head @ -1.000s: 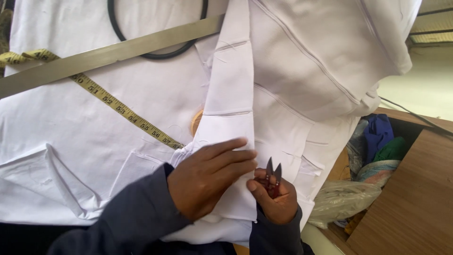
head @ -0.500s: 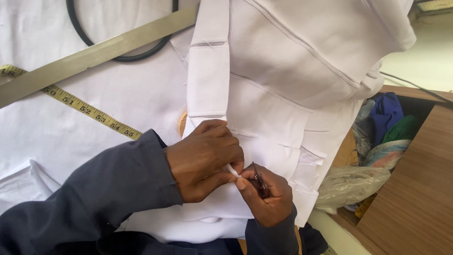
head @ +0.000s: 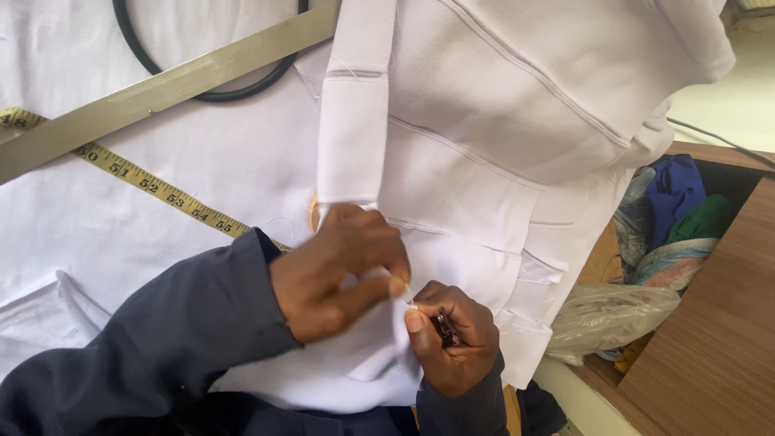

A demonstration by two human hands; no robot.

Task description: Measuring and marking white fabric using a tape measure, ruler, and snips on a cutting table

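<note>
I'm pinching a fold of the white garment (head: 484, 121) with my left hand (head: 343, 270), fingers curled tight over the cloth just below the long white strip (head: 355, 113) that is running up the middle. My right hand (head: 452, 343) is closing around a small pair of thread snips (head: 445, 327), dark and mostly hidden in my fist, with my thumb pressing right beside my left fingertips. The two hands are touching at the cloth's edge, near the bottom of the spread garment.

Further out, a yellow tape measure (head: 153, 186) is lying slantwise across the white fabric to my left, and above it a long metal ruler (head: 169, 89) is crossing a black cable loop (head: 210, 89). Off to my right, a wooden shelf (head: 710, 339) is holding a clear plastic bag (head: 613, 319) and bundles of blue and green cloth (head: 678, 202).
</note>
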